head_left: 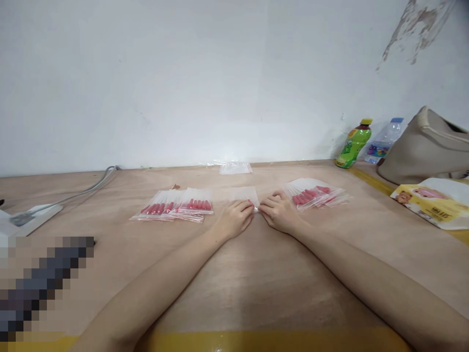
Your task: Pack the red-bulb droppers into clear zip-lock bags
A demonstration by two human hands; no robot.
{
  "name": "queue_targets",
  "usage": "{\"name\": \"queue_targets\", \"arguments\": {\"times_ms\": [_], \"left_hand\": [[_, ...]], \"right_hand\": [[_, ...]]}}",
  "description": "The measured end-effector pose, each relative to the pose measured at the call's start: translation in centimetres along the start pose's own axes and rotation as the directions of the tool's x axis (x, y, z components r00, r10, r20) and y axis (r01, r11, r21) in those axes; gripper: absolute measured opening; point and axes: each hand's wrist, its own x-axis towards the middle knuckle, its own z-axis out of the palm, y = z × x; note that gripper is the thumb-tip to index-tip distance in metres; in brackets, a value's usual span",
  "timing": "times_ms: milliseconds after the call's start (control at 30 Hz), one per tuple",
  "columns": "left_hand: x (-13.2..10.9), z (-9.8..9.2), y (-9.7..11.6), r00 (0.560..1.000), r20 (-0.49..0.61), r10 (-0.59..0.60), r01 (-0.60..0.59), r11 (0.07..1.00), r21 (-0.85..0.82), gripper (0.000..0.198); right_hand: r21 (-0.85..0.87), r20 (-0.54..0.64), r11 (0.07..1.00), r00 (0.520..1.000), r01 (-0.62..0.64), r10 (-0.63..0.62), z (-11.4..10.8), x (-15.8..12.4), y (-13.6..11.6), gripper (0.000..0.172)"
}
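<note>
In the middle of the table my left hand [238,217] and my right hand [278,210] meet at the near edge of a small clear zip bag [244,194]. Both hands are closed, fingertips pinching along that edge. A bit of red shows inside the bag beside my left fingers; the rest is covered by them. To the left of my left hand lies a spread of clear zip bags [176,204] holding red stick-like pieces. Past my right hand is another fanned pile of such bags [311,193], also with red pieces.
Flat clear bags [236,168] lie by the wall. At the right stand a green-labelled bottle [354,144], a clear water bottle [384,142], a beige bag [421,151] and a yellow-and-white packet [434,203]. A grey cable [84,190] runs along the left; a pixelated dark object [44,283] lies nearer.
</note>
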Motion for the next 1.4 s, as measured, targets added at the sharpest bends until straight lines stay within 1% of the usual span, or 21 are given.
{"name": "queue_targets", "arguments": {"times_ms": [100,167,367,500,700,833,933,1000,1133,1233,1267,1300,1367,1400], "left_hand": [[1.0,1.1,0.2,1.000,-0.005,0.030,-0.030,0.999,0.031,0.017],[1.4,1.5,0.1,0.998,-0.004,0.064,-0.063,0.997,0.052,0.019],[1.6,1.4,-0.6,0.987,0.015,0.160,-0.160,0.983,0.084,0.022],[0.9,0.4,-0.9,0.988,0.009,0.154,-0.154,0.982,0.112,0.020],[-1.9,-2.4,-2.3,0.991,0.014,0.131,-0.131,0.977,0.166,0.015],[-3.1,-3.6,-2.7,0.996,0.029,0.086,-0.090,0.974,0.210,0.019],[-3.1,-3.7,-2.7,0.998,0.045,0.041,-0.050,0.970,0.237,0.027],[-3.0,-3.6,-2.7,0.998,0.057,0.020,-0.033,0.971,0.235,0.028],[-3.0,-3.2,-3.0,0.997,0.080,-0.007,-0.008,0.983,0.183,0.022],[-3.1,-3.1,-3.0,0.996,0.067,-0.058,0.050,0.991,0.125,0.014],[-3.1,-3.1,-3.0,0.995,0.054,-0.088,0.082,0.991,0.105,0.013],[-3.2,-3.1,-3.0,0.992,0.040,-0.119,0.115,0.990,0.083,0.012],[-3.2,-3.1,-2.9,0.985,0.018,-0.171,0.171,0.985,0.038,0.012],[-3.2,-3.1,-3.0,0.981,0.011,-0.192,0.191,0.981,0.016,0.011]], "right_hand": [[-0.002,-0.010,1.000,1.000,-0.017,0.017,0.1,-0.1,0.0,0.023],[0.012,-0.018,0.999,0.999,-0.030,0.030,0.2,-0.1,0.1,0.022],[0.034,-0.009,0.999,1.000,-0.026,0.027,-0.1,-0.2,0.2,0.021],[0.055,-0.030,0.998,0.999,-0.029,0.030,-0.1,-0.4,0.4,0.020],[0.083,-0.044,0.996,0.998,-0.041,0.045,-0.1,-0.3,0.3,0.019],[0.086,-0.034,0.996,0.999,-0.037,0.040,-0.5,0.0,-0.1,0.020],[0.081,-0.017,0.995,0.999,-0.049,0.051,-0.7,0.1,-0.2,0.022],[0.082,-0.005,0.995,0.998,-0.058,0.058,-0.6,0.0,-0.2,0.022],[0.101,0.018,0.992,0.997,-0.070,0.068,-0.2,-0.2,0.2,0.023],[0.116,0.053,0.990,0.996,-0.077,0.071,-0.2,-0.5,0.5,0.022],[0.096,0.067,0.991,0.994,-0.096,0.090,-0.3,-0.8,0.5,0.022],[0.053,0.078,0.990,0.989,-0.130,0.125,-0.6,-1.1,0.6,0.028],[-0.098,0.067,0.962,0.963,-0.254,0.261,-1.4,-1.8,1.0,0.045],[-0.184,0.045,0.925,0.937,-0.332,0.345,-1.8,-2.3,1.3,0.049]]}}
